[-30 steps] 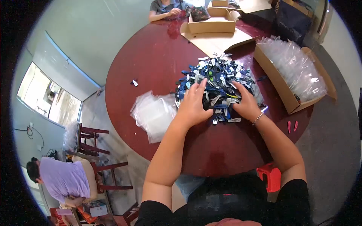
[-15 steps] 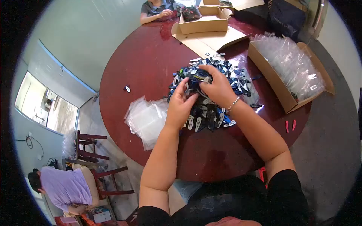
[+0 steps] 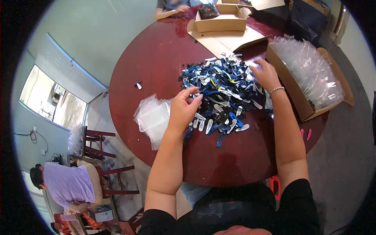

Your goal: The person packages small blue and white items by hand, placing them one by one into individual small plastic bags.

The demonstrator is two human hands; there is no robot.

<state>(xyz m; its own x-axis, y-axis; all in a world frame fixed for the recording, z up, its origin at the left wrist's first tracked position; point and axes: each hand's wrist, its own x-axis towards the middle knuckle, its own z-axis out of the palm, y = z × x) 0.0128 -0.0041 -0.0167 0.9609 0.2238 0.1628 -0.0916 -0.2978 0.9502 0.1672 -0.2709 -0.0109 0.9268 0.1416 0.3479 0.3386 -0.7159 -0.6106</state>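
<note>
A wide heap of snap hair clips in blue, white and black, with a few yellow ones, lies on the round dark red table. My left hand is at the heap's left edge, thumb and fingers apart, with nothing seen in it. On the opposite side, my right hand, with a beaded bracelet at the wrist, is at the heap's right edge, its fingers loosely spread. Beside my left hand are flat clear plastic bags.
An open carton full of clear plastic bags stands at the right. Another cardboard box is at the back, near a person's hand. Stray clips lie at the left, pink clips at the right edge. A seated person is lower left.
Both hands have let go of the bunch of clips held over the heap and moved apart, the right one to the right. The clips now lie spread on the heap. The view has shifted slightly.
</note>
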